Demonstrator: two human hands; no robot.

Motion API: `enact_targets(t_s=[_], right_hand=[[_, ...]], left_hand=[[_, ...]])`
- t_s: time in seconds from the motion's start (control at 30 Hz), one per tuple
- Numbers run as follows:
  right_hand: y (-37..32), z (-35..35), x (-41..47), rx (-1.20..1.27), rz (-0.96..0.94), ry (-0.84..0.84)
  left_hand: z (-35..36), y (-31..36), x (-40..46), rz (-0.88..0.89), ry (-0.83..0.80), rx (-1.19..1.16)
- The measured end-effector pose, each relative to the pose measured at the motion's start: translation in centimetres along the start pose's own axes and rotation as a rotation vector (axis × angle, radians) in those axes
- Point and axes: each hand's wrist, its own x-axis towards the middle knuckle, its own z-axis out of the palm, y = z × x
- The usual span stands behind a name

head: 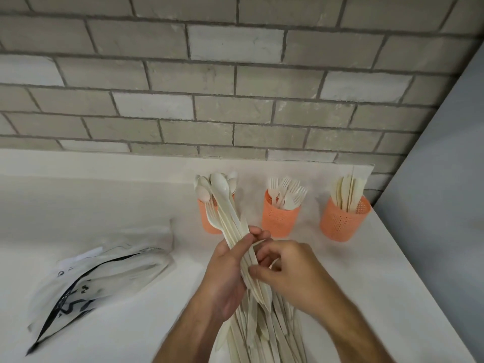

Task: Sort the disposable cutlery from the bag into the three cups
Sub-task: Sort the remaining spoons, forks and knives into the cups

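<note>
While a mixed bundle [237, 239] is gripped in the left hand [225, 279], one piece is pinched by the right hand [285, 268]; separation, then cup [344, 221] choice, seems required.

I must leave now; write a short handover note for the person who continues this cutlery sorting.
Left hand grips a bundle of cream plastic cutlery, a spoon on top. Right hand pinches pieces in that bundle.
Three orange perforated cups stand in a row near the wall: left cup holds spoons, middle cup forks, right cup knives.
A loose pile of cutlery lies on the white counter. The white printed plastic bag lies to the left.
Left: sort the bundle and the pile.
</note>
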Motion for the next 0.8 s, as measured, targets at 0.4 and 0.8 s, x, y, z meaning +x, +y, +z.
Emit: enact_targets(t_s=[0.4,0.8], right_hand=[[1.3,-0.3,-0.2,0.302,0.075,0.211],[-2.1,-0.4,1.5,0.218,0.036,0.214]], left_hand=[[-0.3,-0.3,0.6,0.032,0.059,-0.067],[0.2,-2.0,-0.3,0.099,-0.134,0.582]])
